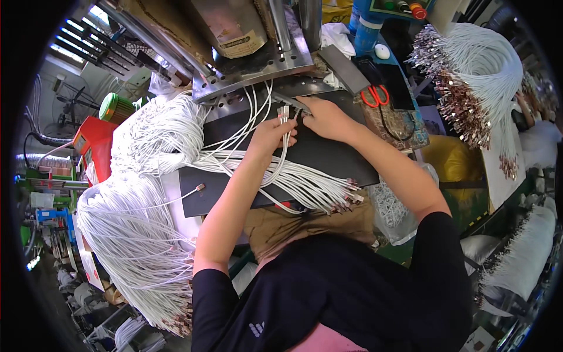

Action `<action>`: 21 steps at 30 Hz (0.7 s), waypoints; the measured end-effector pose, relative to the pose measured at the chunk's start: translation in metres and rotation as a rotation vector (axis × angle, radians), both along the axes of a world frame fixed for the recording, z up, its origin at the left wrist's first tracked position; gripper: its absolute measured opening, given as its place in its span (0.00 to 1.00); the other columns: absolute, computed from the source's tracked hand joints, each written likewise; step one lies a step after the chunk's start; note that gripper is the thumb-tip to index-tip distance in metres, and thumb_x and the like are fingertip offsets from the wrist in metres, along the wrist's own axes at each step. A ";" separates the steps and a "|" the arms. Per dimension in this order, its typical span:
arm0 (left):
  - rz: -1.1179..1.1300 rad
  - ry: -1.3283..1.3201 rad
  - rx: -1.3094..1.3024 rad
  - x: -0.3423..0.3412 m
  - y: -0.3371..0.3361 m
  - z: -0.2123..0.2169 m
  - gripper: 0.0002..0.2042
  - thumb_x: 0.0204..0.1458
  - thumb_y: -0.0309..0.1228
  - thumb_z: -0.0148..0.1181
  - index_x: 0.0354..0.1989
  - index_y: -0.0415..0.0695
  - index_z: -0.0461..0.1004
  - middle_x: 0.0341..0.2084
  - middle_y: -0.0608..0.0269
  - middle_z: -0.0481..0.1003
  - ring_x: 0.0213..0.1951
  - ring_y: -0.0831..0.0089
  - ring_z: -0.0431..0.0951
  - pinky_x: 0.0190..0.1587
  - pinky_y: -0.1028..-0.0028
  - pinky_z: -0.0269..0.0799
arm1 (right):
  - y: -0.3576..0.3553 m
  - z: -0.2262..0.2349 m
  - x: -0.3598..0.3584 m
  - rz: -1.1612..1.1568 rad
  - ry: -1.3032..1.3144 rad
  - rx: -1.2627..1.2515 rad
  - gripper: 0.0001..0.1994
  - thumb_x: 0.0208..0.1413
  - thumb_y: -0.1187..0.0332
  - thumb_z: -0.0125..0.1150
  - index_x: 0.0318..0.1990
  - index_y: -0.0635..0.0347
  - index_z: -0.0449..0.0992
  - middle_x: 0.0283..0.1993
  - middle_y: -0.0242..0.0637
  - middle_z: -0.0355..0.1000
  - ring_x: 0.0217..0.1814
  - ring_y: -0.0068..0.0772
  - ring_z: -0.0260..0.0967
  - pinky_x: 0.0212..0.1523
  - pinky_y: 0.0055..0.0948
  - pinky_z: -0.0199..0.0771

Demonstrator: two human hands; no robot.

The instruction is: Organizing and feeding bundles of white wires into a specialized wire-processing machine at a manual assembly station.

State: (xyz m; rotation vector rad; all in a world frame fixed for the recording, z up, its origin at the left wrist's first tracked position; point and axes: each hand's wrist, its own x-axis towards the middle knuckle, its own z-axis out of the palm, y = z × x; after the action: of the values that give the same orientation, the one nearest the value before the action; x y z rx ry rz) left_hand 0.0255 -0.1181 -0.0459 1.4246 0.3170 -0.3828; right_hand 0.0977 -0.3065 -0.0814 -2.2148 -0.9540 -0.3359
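My left hand (272, 136) is closed around a few white cables (285, 145), their metal-tipped plugs (284, 111) standing up side by side above the fingers. Close beside it, my right hand (328, 119) is closed at the end of a slim grey bar-shaped tool (291, 102); its exact kind is unclear. Under both forearms lies a bundle of white cables (311, 183) across a black mat (346, 161), plug ends toward my lap. Several more white strands (252, 111) hang over the mat beneath the press.
A metal press plate (258, 82) stands directly ahead. Large heaps of white cables (126, 234) fill the left side, and another coil (487, 64) hangs at far right. Orange-handled scissors (375, 95) and a grey block (343, 69) lie right of the press. A clear bag (399, 214) sits by my right elbow.
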 end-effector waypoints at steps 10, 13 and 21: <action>-0.135 -0.057 0.188 0.004 -0.011 -0.005 0.12 0.54 0.34 0.67 0.36 0.37 0.79 0.26 0.65 0.77 0.27 0.78 0.76 0.32 0.78 0.72 | -0.003 0.010 -0.012 -0.177 0.951 0.406 0.18 0.57 0.64 0.50 0.49 0.66 0.79 0.39 0.54 0.78 0.40 0.52 0.77 0.42 0.40 0.74; -0.111 -0.047 0.115 0.004 -0.013 0.001 0.11 0.55 0.35 0.66 0.37 0.38 0.79 0.26 0.66 0.76 0.27 0.78 0.76 0.33 0.79 0.70 | -0.004 0.013 -0.018 -0.170 0.727 0.362 0.19 0.57 0.62 0.51 0.48 0.64 0.79 0.41 0.53 0.79 0.42 0.53 0.77 0.43 0.42 0.75; 0.014 -0.036 -0.015 0.003 -0.006 -0.008 0.12 0.57 0.39 0.65 0.41 0.43 0.80 0.25 0.75 0.75 0.24 0.86 0.70 0.27 0.84 0.61 | -0.020 0.007 0.000 -0.173 0.656 0.285 0.21 0.42 0.58 0.64 0.43 0.61 0.82 0.35 0.50 0.79 0.36 0.42 0.79 0.42 0.38 0.77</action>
State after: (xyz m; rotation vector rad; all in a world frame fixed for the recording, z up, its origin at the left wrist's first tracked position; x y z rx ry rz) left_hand 0.0289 -0.1239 -0.0541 1.4122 0.2945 -0.3469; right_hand 0.0975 -0.3270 -0.0741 -1.9433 -0.3358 0.1710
